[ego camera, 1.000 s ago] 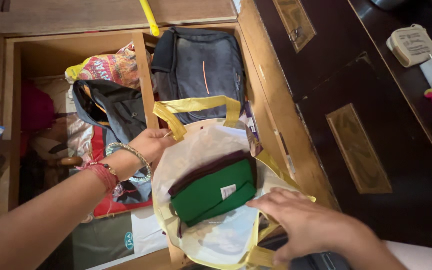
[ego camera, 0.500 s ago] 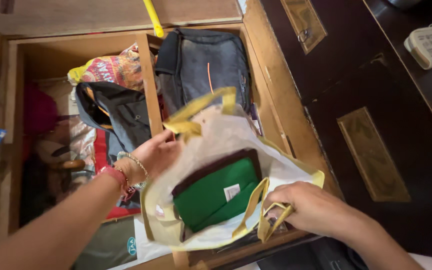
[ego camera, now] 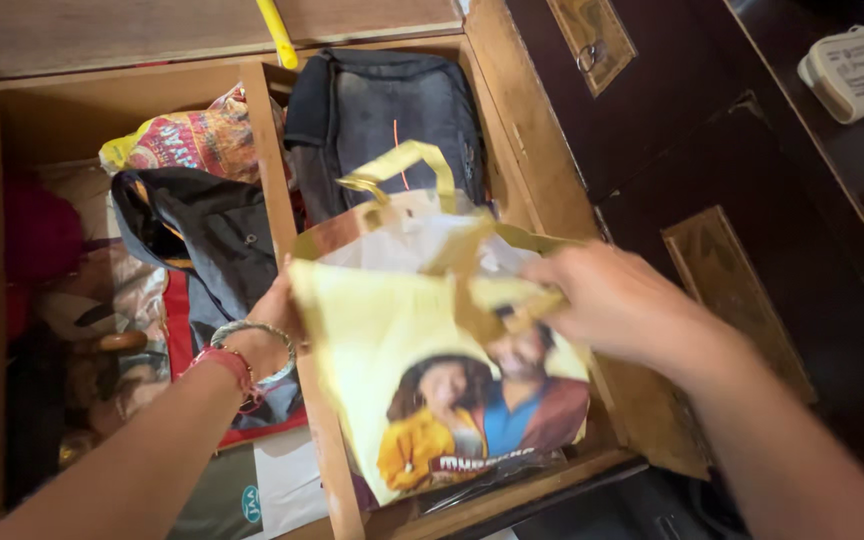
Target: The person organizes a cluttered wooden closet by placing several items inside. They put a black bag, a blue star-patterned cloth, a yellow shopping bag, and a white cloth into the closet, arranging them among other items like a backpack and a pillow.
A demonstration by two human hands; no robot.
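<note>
A yellow carrier bag with a printed picture of two people stands upright over the right compartment of an open wooden storage box. My right hand grips its near yellow handle and pulls that side up. My left hand, with bangles and a red thread at the wrist, holds the bag's left edge. The other yellow handle sticks up at the far side. What lies inside the bag is hidden.
A dark grey backpack lies at the back of the right compartment. The left compartment holds a black bag, a patterned packet and red cloth. A yellow stick leans at the top. Dark wooden furniture stands on the right.
My right hand has lifted the near handle up and away from me, raising the bag's front panel. The green pouch seen inside before is now covered.
</note>
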